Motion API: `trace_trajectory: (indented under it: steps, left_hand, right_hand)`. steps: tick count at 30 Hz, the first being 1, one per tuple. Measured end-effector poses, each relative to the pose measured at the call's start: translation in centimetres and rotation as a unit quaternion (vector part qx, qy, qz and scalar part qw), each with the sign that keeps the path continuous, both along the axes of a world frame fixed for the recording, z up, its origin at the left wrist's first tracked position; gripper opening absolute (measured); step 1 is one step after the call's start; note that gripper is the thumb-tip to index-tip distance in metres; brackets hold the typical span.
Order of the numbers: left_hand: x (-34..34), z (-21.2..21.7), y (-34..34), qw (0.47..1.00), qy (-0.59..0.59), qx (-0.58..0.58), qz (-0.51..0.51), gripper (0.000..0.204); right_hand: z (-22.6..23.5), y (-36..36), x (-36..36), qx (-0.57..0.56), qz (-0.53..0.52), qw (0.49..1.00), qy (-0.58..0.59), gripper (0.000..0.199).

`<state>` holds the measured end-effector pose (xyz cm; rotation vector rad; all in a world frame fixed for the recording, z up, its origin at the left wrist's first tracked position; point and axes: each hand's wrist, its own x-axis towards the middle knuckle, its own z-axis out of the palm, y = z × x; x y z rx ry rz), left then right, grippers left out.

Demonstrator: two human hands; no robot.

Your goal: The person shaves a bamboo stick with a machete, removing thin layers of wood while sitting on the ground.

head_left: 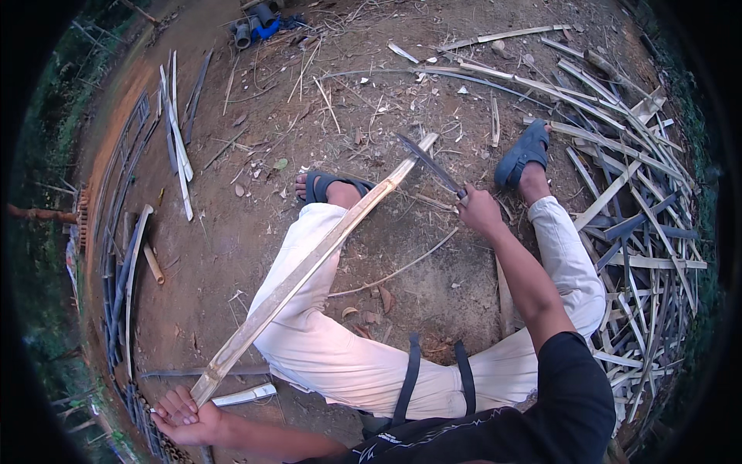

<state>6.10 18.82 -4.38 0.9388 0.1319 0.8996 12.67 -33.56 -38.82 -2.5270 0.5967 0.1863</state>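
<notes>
Left hand (184, 414) gripping near end of bamboo strip (309, 267) laid across left leg. Right hand (478, 210) closed on knife (429, 162), blade at strip's far end.

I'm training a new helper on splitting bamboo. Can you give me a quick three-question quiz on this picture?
1. True or false: the blade meets the far end of the bamboo strip.
2. Which hand holds the knife? A left hand, B right hand
3. Fill in: the strip lies across the person's left ____.

Key: 1 true; 2 B; 3 leg.
</notes>
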Motion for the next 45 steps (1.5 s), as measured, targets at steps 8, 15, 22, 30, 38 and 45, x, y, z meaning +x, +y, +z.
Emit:
trace_trajectory:
  steps: [8, 15, 22, 30, 38, 45]
  left_hand:
    - [-3.5, 3.0, -8.0, 0.984, -0.105, 0.107, -0.098, 0.036]
    - [-5.3, 3.5, -10.7, 0.982, -0.119, 0.1, -0.111, 0.035]
    - [-7.3, 3.0, -10.1, 0.981, -0.116, 0.109, -0.112, 0.033]
    - [-7.7, 3.0, -11.4, 0.979, -0.108, 0.12, -0.123, 0.04]
    - [-5.9, 4.2, -12.1, 0.976, -0.163, 0.061, -0.133, 0.039]
    - [-7.1, 3.7, -13.7, 0.955, -0.217, 0.084, -0.185, 0.042]
  right_hand:
    - [12.5, 10.5, -9.4, 0.151, 0.155, 0.968, -0.129, 0.026]
    - [9.8, 8.2, -10.4, 0.075, 0.113, 0.984, -0.113, 0.021]
    - [10.3, 7.7, -11.4, 0.065, 0.156, 0.98, -0.104, 0.021]
    - [3.7, -0.4, -4.6, -0.024, 0.037, 0.999, 0.0, 0.026]
    - [14.0, 10.3, -10.3, 0.113, 0.248, 0.942, -0.197, 0.036]
    - [15.5, 15.7, -16.7, 0.226, 0.197, 0.926, -0.231, 0.044]
